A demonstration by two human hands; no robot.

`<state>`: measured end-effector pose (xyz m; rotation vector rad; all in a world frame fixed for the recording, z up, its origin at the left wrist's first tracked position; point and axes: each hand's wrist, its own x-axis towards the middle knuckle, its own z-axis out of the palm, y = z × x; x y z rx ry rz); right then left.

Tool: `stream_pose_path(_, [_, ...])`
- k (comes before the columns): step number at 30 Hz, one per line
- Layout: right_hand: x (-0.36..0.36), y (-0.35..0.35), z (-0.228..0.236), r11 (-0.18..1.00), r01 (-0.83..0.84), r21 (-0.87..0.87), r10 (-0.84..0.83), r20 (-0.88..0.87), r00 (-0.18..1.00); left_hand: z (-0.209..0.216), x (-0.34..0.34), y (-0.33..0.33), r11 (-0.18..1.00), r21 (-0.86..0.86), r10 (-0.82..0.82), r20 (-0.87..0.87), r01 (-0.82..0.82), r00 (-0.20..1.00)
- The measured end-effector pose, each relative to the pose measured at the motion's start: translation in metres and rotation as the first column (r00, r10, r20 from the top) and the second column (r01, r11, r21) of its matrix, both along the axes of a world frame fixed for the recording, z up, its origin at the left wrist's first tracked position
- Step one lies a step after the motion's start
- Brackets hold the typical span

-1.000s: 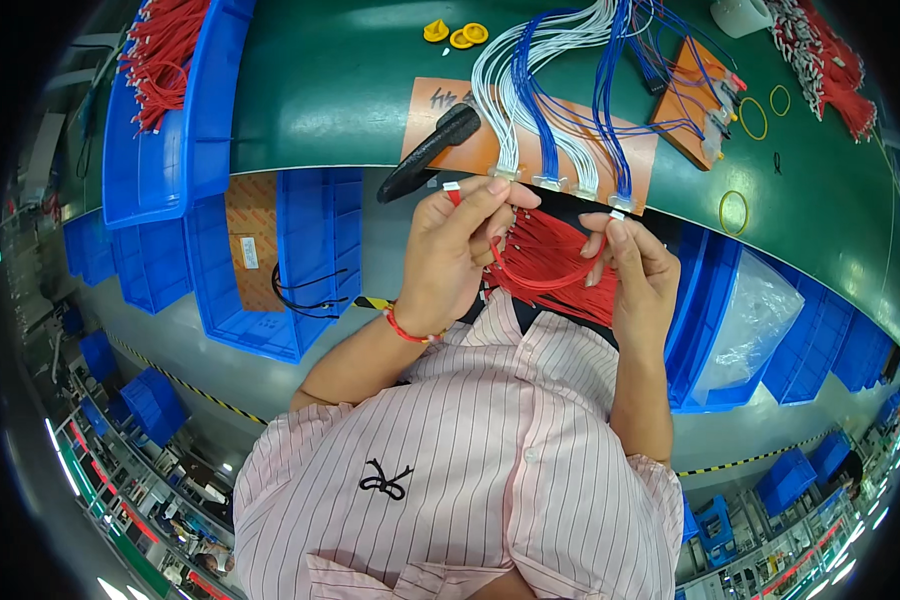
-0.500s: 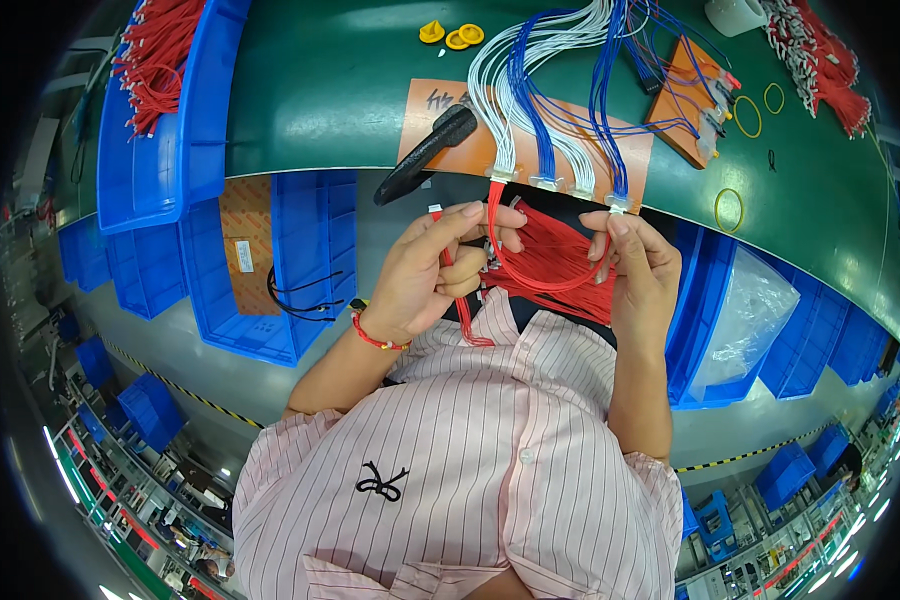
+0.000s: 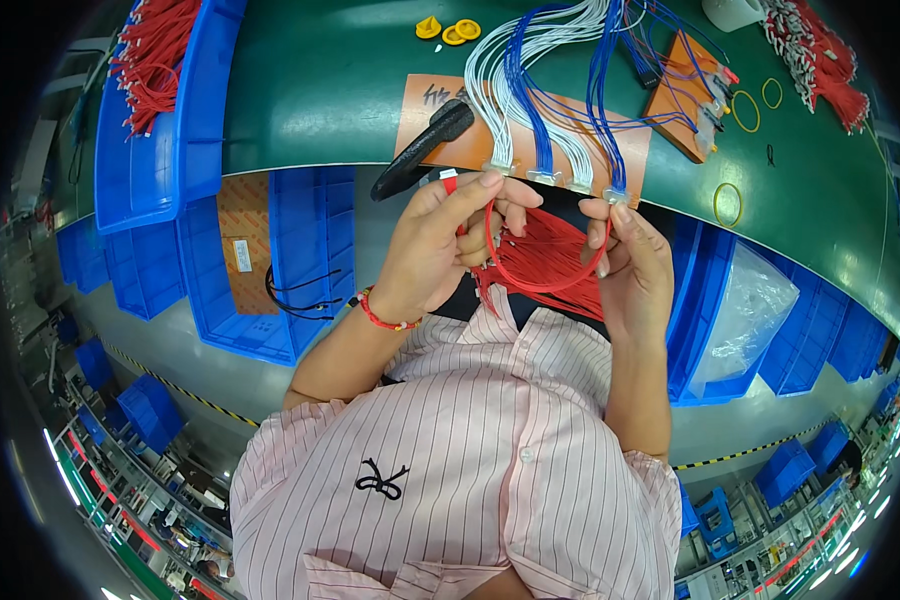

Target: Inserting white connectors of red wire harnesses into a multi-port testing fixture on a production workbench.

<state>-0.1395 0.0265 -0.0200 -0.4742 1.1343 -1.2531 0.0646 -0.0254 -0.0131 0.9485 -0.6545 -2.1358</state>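
Observation:
A red wire cable [image 3: 548,288] hangs in a loop between my two hands, just off the table edge. My left hand [image 3: 458,225] is closed at the cable's left end, thumb and forefinger pinching by the connector [image 3: 497,169] of the white wires. A second red cable with a white plug [image 3: 449,176] sticks up from the same hand, its lower part hidden by the fingers. My right hand [image 3: 632,250] pinches the loop's other end against the connector [image 3: 615,197] of the blue wires [image 3: 598,90]. Between them, two more connectors lie along the edge.
An orange board [image 3: 430,95] lies under the wires, with a black handle-like piece [image 3: 425,150] across it. Many red cables [image 3: 545,250] rest on my lap. A blue bin [image 3: 200,120] stands left; an orange block [image 3: 682,95] and yellow rings [image 3: 728,204] lie right.
My left hand has moved up and slightly right, onto the white wires' connector. The second red cable rose with it, and its hanging tail is now out of sight. My right hand barely shifted.

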Motion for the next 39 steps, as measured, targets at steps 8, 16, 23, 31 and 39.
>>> stream_pose_path(8, [-0.004, 0.012, 0.009, 0.992, -0.124, -0.034, 0.105, -0.344, 0.933, -0.001, -0.001, -0.002, 0.999, 0.032, -0.012, -0.023, 0.012, 1.000])
stream_pose_path(16, [-0.008, 0.005, -0.002, 0.985, -0.142, -0.100, 0.107, -0.292, 0.950, 0.004, -0.001, 0.001, 0.996, -0.045, -0.067, 0.116, 0.073, 0.991])
stream_pose_path(23, [-0.016, 0.020, -0.011, 0.905, -0.393, -0.163, 0.290, -0.441, 0.849, -0.006, 0.017, 0.023, 0.992, 0.130, 0.041, -0.286, -0.004, 0.957])
stream_pose_path(31, [0.004, 0.008, -0.040, 0.822, -0.553, -0.135, 0.071, -0.939, 0.336, -0.013, 0.027, 0.039, 0.982, 0.190, 0.007, -0.050, 0.003, 0.999])
stream_pose_path(39, [0.005, 0.017, -0.010, 0.886, -0.439, -0.145, 0.249, -0.650, 0.718, -0.007, -0.009, 0.039, 0.992, -0.093, -0.062, 0.191, 0.081, 0.980])
